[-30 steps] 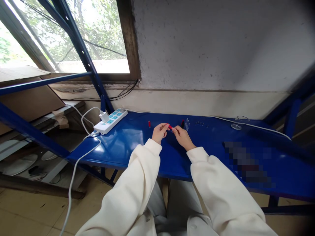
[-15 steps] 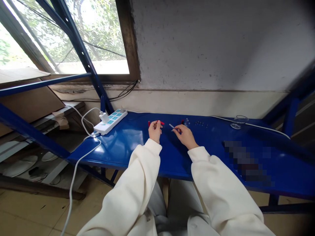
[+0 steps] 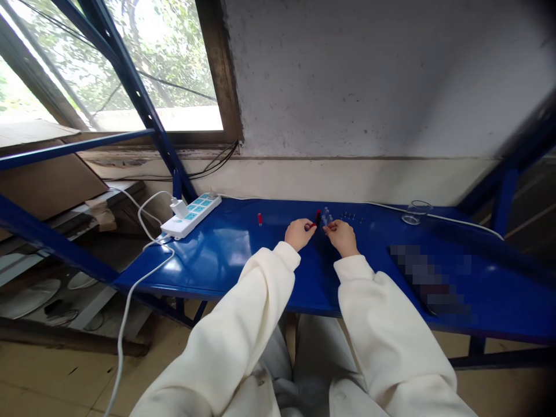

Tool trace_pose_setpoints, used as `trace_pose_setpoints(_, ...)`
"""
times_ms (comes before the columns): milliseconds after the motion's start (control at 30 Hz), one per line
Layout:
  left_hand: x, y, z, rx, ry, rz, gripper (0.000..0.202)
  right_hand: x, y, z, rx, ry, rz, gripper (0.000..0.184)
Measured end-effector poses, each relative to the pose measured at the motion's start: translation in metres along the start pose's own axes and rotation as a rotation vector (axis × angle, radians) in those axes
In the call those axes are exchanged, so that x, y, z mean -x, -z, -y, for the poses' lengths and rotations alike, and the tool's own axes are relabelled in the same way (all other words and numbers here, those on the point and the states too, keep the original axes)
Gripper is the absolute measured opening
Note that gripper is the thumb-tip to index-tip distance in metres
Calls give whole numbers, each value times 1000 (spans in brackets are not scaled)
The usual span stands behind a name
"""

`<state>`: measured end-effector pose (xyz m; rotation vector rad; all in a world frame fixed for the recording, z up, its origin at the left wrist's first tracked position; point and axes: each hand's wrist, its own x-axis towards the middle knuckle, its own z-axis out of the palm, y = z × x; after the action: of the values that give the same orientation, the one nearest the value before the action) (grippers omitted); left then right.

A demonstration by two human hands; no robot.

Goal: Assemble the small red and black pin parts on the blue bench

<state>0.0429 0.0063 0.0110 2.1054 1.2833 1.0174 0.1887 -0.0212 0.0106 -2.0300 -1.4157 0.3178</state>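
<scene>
Both hands rest on a blue shelf (image 3: pixel 226 255) in front of me, in white sleeves. My left hand (image 3: pixel 299 233) is curled, pinching a small red piece (image 3: pixel 312 225) that sticks out toward the right. My right hand (image 3: pixel 343 236) is also pinched, on a tiny item I cannot make out. Between and just beyond the fingertips stand a dark red-topped small part (image 3: pixel 318 216) and a cluster of small clear parts (image 3: pixel 326 218). Another small red part (image 3: pixel 259 219) stands alone to the left.
A white power strip (image 3: pixel 190 215) with a plugged charger and white cable lies at the shelf's left. A row of tiny dark parts (image 3: pixel 353 218) and a clear glass dish (image 3: pixel 416 212) sit to the right. A blurred patch covers the right of the shelf.
Both hands have shifted right and come together near the clear parts. The thin light-coloured piece that showed in my right hand no longer shows; the left hand still pinches a red piece.
</scene>
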Motion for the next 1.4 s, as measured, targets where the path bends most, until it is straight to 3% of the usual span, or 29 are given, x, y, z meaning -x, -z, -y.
trace_pose_setpoints(233, -11, -17, 0, -82, 122, -8, 16, -1, -6, -1, 132, -46, 20, 19)
trace_pose_setpoints(433, -15, -23, 3, -251, 63, 51, 8, 0, -5, 0, 196, -70, 14, 23)
trace_pose_setpoints(767, -15, -31, -4, -268, 57, 47, 11, 0, -4, -3, 202, -48, -15, 26)
trace_pose_setpoints(900, -15, -27, -6, -346, 53, 68, 14, 0, -5, -3, 188, -46, -23, 28)
trace_pose_setpoints(1033, -13, -10, -3, -340, 47, 74, 26, 1, -3, 0, 202, -70, 31, 30)
trace_pose_setpoints(1100, -7, 3, 1, -251, 28, -20, 29, 3, -1, 3, 227, -84, 52, 32)
trace_pose_setpoints(1233, 10, 31, 12, 35, 14, -410, 45, 8, 5, 8, 280, -105, 71, 37)
trace_pose_setpoints(1333, 15, 45, 25, 273, 204, -651, 64, 12, 7, 13, 290, -60, 105, 33)
trace_pose_setpoints(1400, 12, 51, 36, 446, 381, -690, 72, 14, 6, 17, 283, 31, 113, 34)
